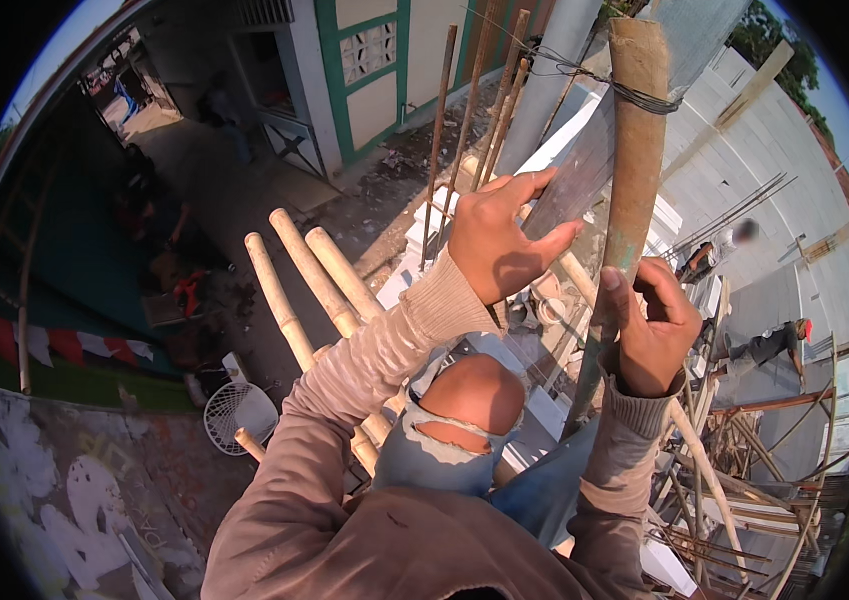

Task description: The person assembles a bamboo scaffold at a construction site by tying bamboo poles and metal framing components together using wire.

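Just left of a thick brown pole (637, 130) is my left hand (505, 235). Its thumb and forefinger are spread beside a flat grey surface (580, 175), and I cannot tell whether they touch it. Lower on the pole, my right hand (657, 325) has its thumb against the side and its fingers curled in. Dark wire (650, 101) is wrapped around the pole near its top, with loose ends sticking out to the left. My bent knee (475, 395) in torn jeans shows below my left hand.
Several bamboo poles (315, 265) jut out left of my knee. Rusty rebar (442, 130) rises beyond my left hand. A white plastic chair (241, 410) stands far below. A person in a red cap (803, 329) bends over at right, above heaped poles and timber (745, 450).
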### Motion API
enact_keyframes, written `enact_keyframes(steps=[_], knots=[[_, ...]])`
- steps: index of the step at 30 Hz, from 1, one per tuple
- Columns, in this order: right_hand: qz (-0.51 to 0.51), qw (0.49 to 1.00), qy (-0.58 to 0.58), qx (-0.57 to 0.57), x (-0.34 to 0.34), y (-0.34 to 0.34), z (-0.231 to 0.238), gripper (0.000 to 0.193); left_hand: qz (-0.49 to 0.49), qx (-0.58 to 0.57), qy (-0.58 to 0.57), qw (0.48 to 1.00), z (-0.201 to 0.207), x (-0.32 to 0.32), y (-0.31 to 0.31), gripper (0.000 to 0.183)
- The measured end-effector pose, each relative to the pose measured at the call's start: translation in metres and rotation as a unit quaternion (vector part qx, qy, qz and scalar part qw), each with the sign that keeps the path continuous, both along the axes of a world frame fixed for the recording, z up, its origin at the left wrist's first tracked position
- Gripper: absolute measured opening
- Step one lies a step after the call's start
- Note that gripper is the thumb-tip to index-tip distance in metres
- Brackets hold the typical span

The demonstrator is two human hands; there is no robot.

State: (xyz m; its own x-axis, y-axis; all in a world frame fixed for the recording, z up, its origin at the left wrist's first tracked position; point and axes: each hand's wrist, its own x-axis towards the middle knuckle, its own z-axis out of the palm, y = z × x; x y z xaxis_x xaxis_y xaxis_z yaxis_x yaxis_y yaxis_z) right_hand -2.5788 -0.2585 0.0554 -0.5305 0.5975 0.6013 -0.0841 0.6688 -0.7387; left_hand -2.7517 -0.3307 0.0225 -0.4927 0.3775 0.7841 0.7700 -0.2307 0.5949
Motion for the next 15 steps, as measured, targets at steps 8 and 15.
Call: enact_keyframes(steps=[8, 15], knots=[[0.001, 1.000, -0.014, -0.009, 0.0050, -0.0010, 0.0038, 0.024, -0.019, -0.013, -0.007, 1.000, 0.0037, 0.0003, -0.0034, 0.055], [0.010, 1.000, -0.016, -0.006, 0.0069, 0.0014, 0.0021, 0.024, -0.018, -0.018, -0.022, 0.999, 0.0049, 0.0027, -0.0042, 0.053]])
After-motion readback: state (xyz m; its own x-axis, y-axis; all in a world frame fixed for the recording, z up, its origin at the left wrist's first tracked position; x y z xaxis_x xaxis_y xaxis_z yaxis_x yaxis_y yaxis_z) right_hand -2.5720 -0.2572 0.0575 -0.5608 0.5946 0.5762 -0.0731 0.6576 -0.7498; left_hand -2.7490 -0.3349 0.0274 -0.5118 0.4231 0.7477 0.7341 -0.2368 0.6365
